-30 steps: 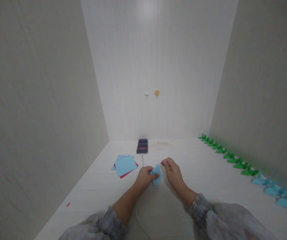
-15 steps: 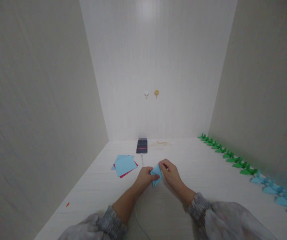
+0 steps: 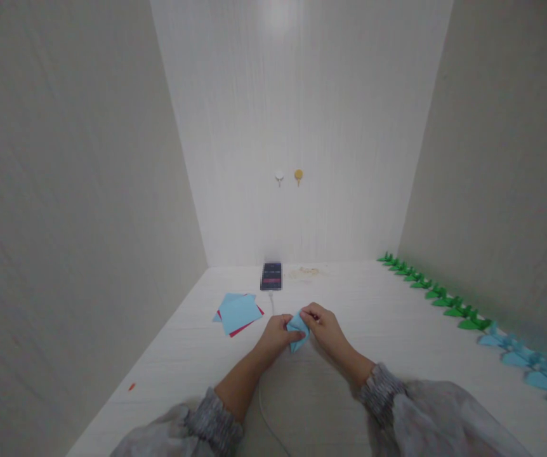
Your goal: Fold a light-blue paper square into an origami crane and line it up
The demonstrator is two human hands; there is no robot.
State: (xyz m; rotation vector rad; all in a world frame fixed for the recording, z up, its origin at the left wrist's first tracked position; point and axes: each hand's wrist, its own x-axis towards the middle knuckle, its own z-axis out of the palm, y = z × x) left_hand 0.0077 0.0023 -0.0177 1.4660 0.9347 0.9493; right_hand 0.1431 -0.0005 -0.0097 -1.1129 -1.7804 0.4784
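A small folded piece of light blue origami paper (image 3: 297,325) is held between my two hands above the white table. My left hand (image 3: 276,336) grips it from the left, the thumb lying across its face and the other fingers behind. At the paper's upper right corner, my right hand (image 3: 322,325) pinches the edge between thumb and fingertips. The folds under my left thumb are partly hidden. To the left of my hands lies a loose stack of square paper sheets (image 3: 239,314), light blue with red showing beneath.
Along the right wall runs a row of folded green paper figures (image 3: 438,295) and light blue ones (image 3: 516,358). A phone (image 3: 271,277) lies at the back, its white cable (image 3: 264,412) passing under my left arm. An orange scrap (image 3: 131,386) is at left. Two hooks (image 3: 298,175) hang on the wall.
Both hands keep hold of the folded blue paper in nearly the same place. My right fingertips have shifted very slightly left along its upper corner.
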